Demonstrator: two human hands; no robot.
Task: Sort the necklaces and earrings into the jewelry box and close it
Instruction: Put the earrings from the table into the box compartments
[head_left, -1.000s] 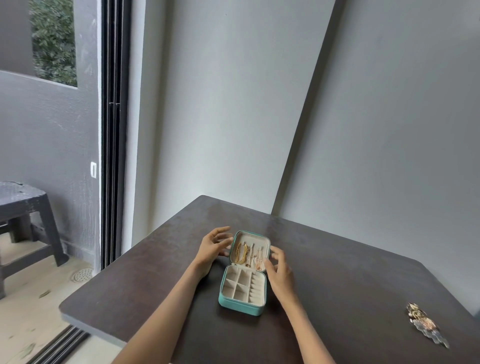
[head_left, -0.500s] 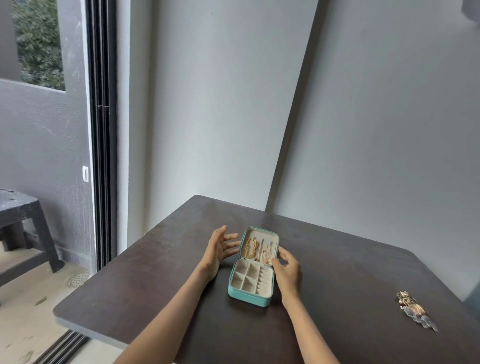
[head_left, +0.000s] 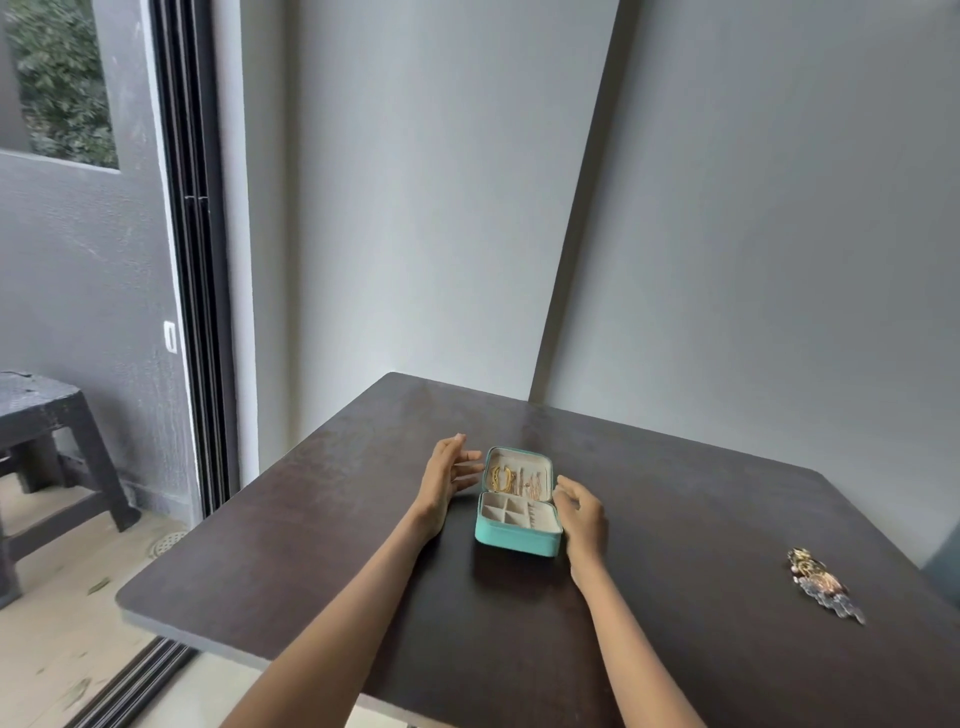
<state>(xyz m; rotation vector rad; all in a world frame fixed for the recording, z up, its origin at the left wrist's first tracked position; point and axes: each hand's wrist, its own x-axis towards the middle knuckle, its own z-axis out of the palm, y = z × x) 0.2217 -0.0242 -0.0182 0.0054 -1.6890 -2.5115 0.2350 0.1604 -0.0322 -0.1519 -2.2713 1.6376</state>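
Dark table (head_left: 675, 519), open teal jewelry box (head_left: 519, 540) with gold necklaces (head_left: 503, 478) in lid, relaxed empty hands flanking it

Bench (head_left: 701, 545): dark brown top with rounded corners, far edge set toward a pale wall.

Lying on it:
- Jewelry box (head_left: 518, 538), teal shell, cream lining, open near the middle; lid tilted back on the far side with gold chains hung inside, divided tray on the near side.
- Cluster of jewelry (head_left: 823, 584), gold and silvery pieces heaped together, near the right edge, well apart from the box.
- Left hand (head_left: 447, 480), its edge resting just left of the box.
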